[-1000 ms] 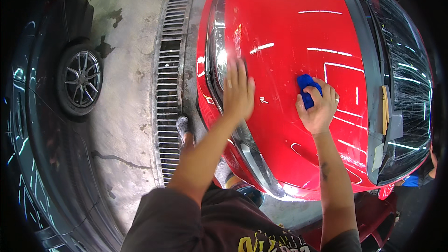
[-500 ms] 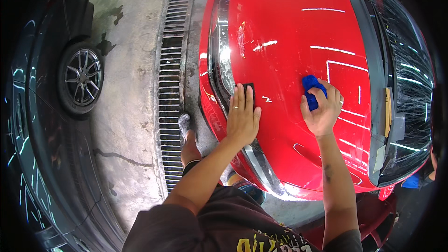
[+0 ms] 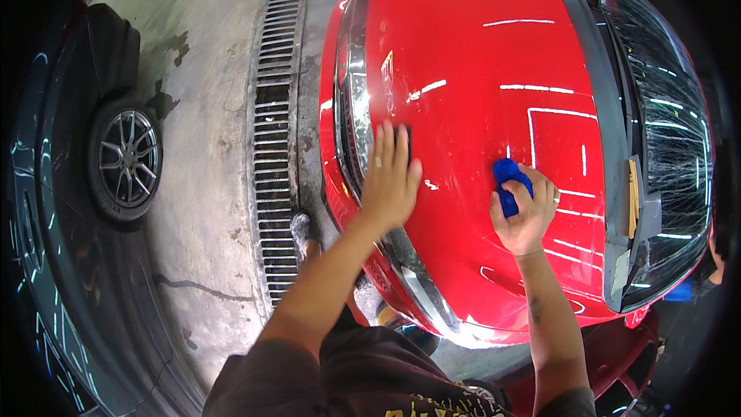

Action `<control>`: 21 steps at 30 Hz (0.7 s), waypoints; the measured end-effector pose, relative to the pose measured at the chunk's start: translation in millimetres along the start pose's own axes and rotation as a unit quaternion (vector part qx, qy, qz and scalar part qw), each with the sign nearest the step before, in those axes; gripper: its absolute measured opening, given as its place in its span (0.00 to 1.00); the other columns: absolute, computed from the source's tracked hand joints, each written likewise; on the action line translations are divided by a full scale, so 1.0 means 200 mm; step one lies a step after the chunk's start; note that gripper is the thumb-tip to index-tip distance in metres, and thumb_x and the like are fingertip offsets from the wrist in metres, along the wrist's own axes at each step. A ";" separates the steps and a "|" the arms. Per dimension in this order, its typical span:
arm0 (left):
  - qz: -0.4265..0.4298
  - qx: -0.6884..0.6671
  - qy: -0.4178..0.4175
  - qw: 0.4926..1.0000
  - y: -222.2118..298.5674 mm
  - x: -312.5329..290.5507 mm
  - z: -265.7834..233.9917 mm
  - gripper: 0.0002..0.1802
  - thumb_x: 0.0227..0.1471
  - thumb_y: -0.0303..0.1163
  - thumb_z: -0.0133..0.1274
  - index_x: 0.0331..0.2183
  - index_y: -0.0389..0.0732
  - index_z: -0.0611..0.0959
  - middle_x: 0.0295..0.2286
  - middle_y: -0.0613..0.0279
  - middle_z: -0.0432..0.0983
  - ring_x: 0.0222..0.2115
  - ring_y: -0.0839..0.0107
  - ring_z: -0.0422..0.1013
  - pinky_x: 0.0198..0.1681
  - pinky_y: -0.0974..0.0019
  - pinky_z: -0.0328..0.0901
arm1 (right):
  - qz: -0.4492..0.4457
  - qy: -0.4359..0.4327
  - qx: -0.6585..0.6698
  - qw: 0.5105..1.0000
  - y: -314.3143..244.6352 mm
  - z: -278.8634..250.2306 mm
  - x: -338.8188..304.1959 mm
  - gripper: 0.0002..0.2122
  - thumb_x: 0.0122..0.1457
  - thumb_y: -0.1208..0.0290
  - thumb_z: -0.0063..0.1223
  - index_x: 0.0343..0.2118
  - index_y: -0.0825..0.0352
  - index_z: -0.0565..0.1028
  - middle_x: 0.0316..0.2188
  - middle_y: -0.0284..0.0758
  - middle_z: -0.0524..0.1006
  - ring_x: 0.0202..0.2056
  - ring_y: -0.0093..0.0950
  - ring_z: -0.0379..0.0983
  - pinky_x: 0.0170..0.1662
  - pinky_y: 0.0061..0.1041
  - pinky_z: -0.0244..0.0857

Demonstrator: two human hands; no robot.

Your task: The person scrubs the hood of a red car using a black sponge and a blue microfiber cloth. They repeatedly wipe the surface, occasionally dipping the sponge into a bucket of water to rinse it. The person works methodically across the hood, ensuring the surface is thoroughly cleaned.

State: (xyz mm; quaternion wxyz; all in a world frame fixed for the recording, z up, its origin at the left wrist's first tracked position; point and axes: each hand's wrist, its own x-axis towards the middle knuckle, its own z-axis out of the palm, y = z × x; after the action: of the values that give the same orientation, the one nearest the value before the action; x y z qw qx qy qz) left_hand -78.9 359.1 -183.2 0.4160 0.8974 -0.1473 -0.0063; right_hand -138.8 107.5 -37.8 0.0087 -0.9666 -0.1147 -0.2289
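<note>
The glossy red car hood (image 3: 463, 54) lies in front of me, with white light reflections on it. Along its front edge, my left hand (image 3: 390, 189) rests flat with long, stretched fingers and presses a small dark pad (image 3: 407, 137) against the paint. Most of that pad is hidden under the fingers. Farther right, toward the windshield side, my right hand (image 3: 526, 215) grips a bunched blue cloth (image 3: 505, 177), fingers curled around it. The cloth is at the hood's surface; its underside cannot be seen. A few smudges or bright marks show on the paint between my hands.
At the right is the car's wet-looking windshield (image 3: 671, 139), with masking paper and tape (image 3: 634, 199) by its base. A grated floor drain (image 3: 272, 147) runs along the concrete at left. Beyond it stands a dark car with a grey spoked wheel (image 3: 130, 158).
My left hand has slid farther from me along the hood's front, carrying the dark pad. My right hand and the blue cloth have come a little nearer. The whole view has shifted slightly.
</note>
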 end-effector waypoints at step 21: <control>-0.070 -0.011 0.040 0.997 0.06 0.10 0.04 0.56 0.74 0.61 0.48 0.78 0.28 0.47 0.78 0.27 0.34 0.80 0.35 0.34 0.82 0.39 0.36 | 0.012 -0.007 0.001 1.000 -0.01 0.01 0.01 0.12 0.50 0.64 0.74 0.37 0.56 0.84 0.55 0.38 0.81 0.54 0.39 0.78 0.56 0.43 0.63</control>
State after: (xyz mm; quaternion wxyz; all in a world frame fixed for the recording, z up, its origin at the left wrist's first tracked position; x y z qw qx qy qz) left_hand -63.2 340.2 -177.3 0.4297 0.9005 -0.0672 -0.0008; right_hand -135.8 110.4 -38.5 0.0117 -0.9694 -0.1035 -0.2223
